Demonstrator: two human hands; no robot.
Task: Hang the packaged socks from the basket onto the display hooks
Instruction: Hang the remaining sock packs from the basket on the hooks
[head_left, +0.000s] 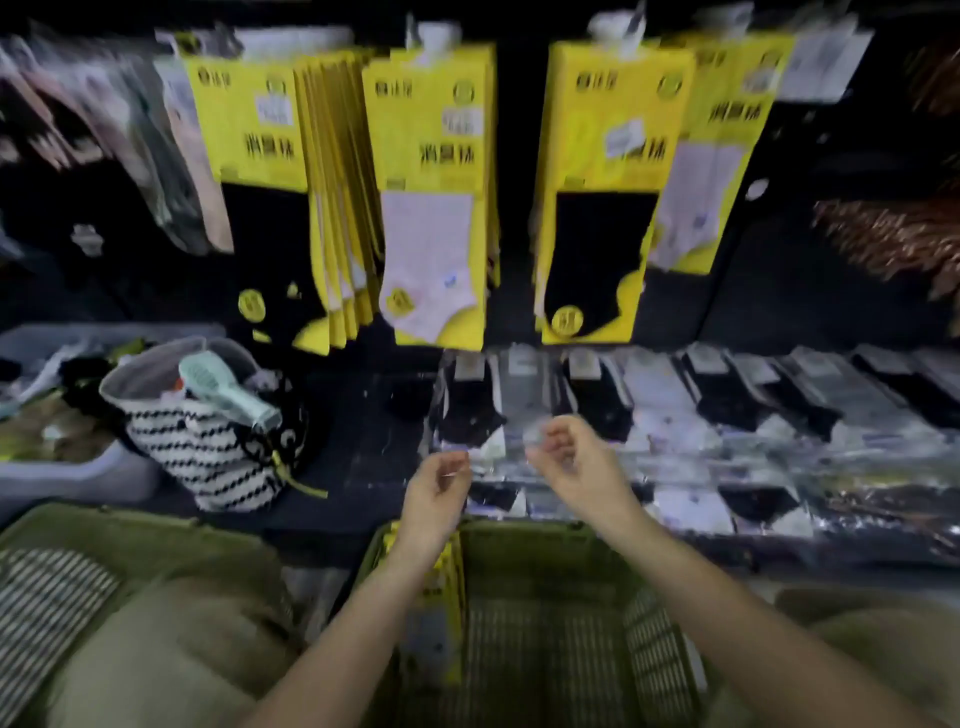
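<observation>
Left hand (438, 486) and right hand (574, 460) are bare; the 2 forearms (691, 587) are bare too.

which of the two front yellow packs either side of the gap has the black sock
The right-hand pack; the left-hand pack across the gap shows a pale sock instead.

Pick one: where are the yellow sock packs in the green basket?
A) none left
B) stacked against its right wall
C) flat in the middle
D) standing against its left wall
D: the yellow packs stand on edge along the left wall of the green basket.
</observation>
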